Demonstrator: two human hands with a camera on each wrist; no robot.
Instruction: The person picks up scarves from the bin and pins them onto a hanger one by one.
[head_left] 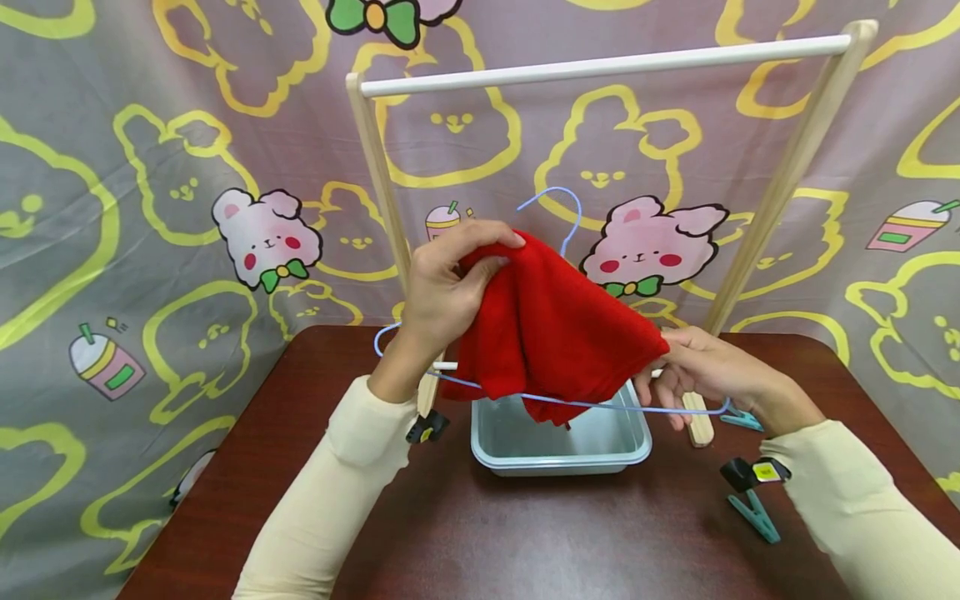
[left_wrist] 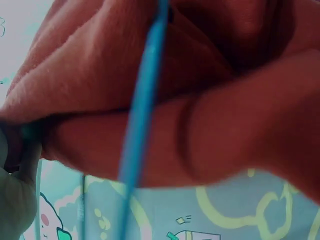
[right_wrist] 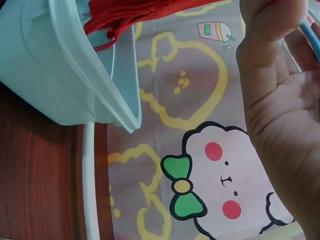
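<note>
A red fringed cloth, likely a scarf [head_left: 562,321], drapes over a light-blue clothes hanger [head_left: 577,218] in mid-air above the basin. At the upper left, my left hand [head_left: 446,283] pinches the scarf's top fold between thumb and fingers. My right hand [head_left: 697,367] grips the right end of the scarf and the hanger beneath it. The hanger's hook points up, and its lower bar crosses in front of the cloth. In the right wrist view, the scarf's fringe [right_wrist: 112,25] hangs at the basin's rim. The left wrist view shows the hanger's bar [left_wrist: 142,100] close up.
A pale blue basin [head_left: 562,461] stands on the dark wooden table [head_left: 525,533]. Behind it rises a wooden rack with a white rod [head_left: 600,68]. Teal clothespins [head_left: 756,518] lie to the right. A patterned curtain [head_left: 187,292] hangs around the back.
</note>
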